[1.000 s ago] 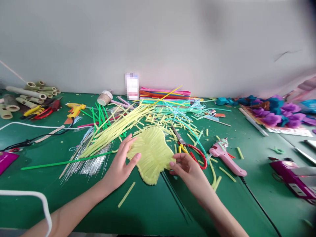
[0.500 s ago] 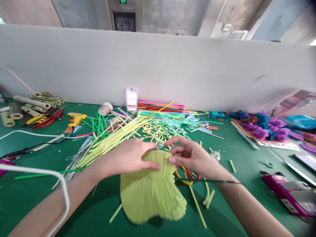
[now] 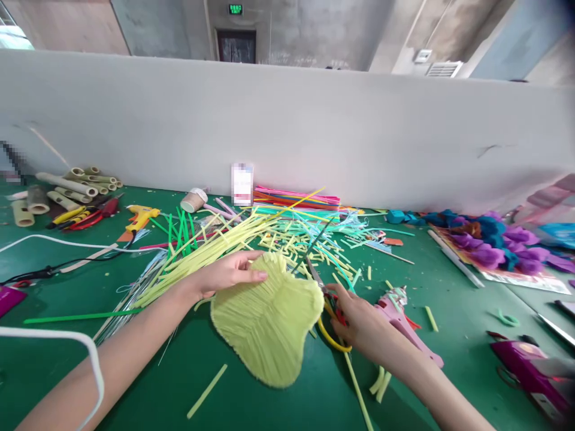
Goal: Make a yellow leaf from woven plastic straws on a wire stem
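My left hand (image 3: 236,272) pinches the upper left edge of a yellow-green, fuzzy, ribbed leaf shape (image 3: 267,326), which looks built from pipe cleaners side by side. A thin dark strip (image 3: 318,240) sticks out past its upper end, away from me. Closed around the handles of scissors (image 3: 315,274) with red and yellow grips is my right hand (image 3: 359,317). Their blades point up and left, just beyond the leaf's right edge, and I cannot tell whether they touch it. Pink-handled pliers (image 3: 411,332) lie behind my right wrist.
Yellow pipe cleaners (image 3: 211,254) and short cut pieces spread over the green table (image 3: 148,383). A yellow glue gun (image 3: 140,218), bamboo tubes (image 3: 67,191) and a paper cup (image 3: 194,200) are at the left. Purple flowers (image 3: 489,254) and a magenta power strip (image 3: 532,374) occupy the right. A white cable (image 3: 92,353) crosses near my left forearm.
My right hand has left the leaf and picked up the scissors. The leaf has turned in my left hand, its dark strip swinging from the right to the far side.
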A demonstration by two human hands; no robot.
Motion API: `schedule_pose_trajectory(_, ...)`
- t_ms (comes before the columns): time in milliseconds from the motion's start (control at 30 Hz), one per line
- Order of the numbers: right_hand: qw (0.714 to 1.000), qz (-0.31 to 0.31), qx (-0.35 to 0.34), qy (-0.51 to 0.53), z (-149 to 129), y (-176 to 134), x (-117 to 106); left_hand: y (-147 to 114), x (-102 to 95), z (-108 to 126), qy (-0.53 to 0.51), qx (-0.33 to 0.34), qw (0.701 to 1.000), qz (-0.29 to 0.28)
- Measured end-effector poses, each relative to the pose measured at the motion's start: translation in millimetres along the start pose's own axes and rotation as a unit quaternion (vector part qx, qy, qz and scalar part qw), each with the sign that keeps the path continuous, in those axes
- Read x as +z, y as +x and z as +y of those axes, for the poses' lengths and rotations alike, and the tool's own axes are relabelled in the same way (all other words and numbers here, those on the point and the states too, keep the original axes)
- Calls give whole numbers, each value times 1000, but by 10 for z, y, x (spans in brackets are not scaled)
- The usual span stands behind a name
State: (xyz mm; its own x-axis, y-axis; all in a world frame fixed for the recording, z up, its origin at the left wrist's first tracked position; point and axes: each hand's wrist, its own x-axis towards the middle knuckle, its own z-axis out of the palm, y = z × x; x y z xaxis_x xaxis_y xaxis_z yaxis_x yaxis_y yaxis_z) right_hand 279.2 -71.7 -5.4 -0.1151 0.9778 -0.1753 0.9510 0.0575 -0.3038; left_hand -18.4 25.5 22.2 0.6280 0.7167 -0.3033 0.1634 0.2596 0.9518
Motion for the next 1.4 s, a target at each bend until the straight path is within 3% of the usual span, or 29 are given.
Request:
schedule_pose_trajectory(67,1000,-11,-5,-3,-10,49,43,-30,8,-63,-32,-14,999,7)
schedule_pose_trajectory(200,996,37,-11,77,91,127,115,-95,2,-120,-106,-24,987,-115)
schedule_pose_trajectory(333,981,116,-16,154,202,137,89,-93,-94,-174,-110,-45,974,-193)
schedule_pose_trajectory(467,983,132,-109,63,166,141,-26,-28,-176,-273,-117,-58,959,-252)
schedule_pose_trajectory(567,980,127,-150,7,92,139,-99,30,-189,-342,-131,-63,958,-246)
schedule_pose_trajectory(867,966,30,-253,50,75,178,-52,140,-123,-402,-118,-95,962,-229)
schedule_pose_trajectory(1200,960,89,-260,-51,51,282,-41,162,-72,-399,-115,-120,968,-190)
schedule_pose_trajectory(1400,959,129,-249,-44,65,261,18,172,-30,-414,-112,-110,968,-195)
